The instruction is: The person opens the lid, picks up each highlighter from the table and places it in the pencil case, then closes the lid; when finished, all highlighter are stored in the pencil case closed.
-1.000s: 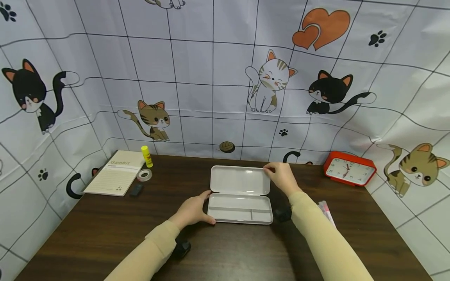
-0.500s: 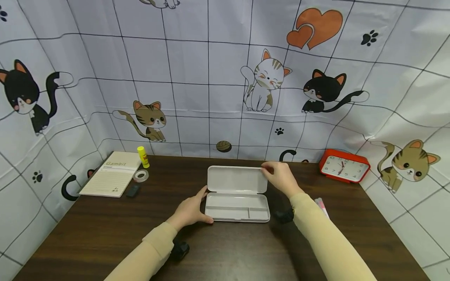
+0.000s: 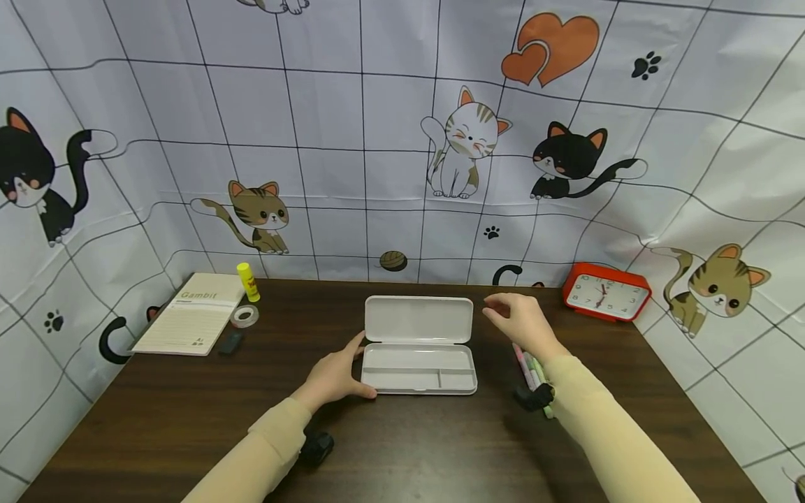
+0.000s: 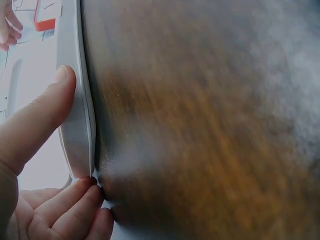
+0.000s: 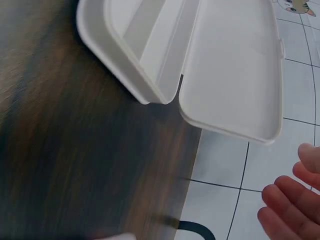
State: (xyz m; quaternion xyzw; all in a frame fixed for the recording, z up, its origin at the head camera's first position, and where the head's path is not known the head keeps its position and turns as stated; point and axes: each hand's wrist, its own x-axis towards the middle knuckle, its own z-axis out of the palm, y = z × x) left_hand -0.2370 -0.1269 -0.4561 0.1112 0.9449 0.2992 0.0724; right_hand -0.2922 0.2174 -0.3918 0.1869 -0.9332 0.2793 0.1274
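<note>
A white plastic pencil case (image 3: 419, 369) lies on the dark table with its lid (image 3: 418, 320) swung up and back. Its tray is divided into a long slot, a short one and a back section, with nothing in them. My left hand (image 3: 335, 377) grips the case's left end, thumb at the front wall and fingers round the end, as the left wrist view also shows at the wall (image 4: 75, 125). To the right of the lid, my right hand (image 3: 523, 323) is raised with fingers loosely bent and holds nothing. In the right wrist view its fingers (image 5: 290, 202) are apart from the lid.
Pink and green pens (image 3: 531, 370) lie partly under my right wrist. A red clock (image 3: 606, 290) stands at the back right. At the back left are a notebook (image 3: 195, 314), a yellow glue stick (image 3: 248, 281), a tape roll (image 3: 244, 316) and a small dark block (image 3: 230, 342).
My right hand has let go of the lid's upper right corner and moved off to the right. The lid stays up. My left hand keeps its hold; the head view has turned slightly right.
</note>
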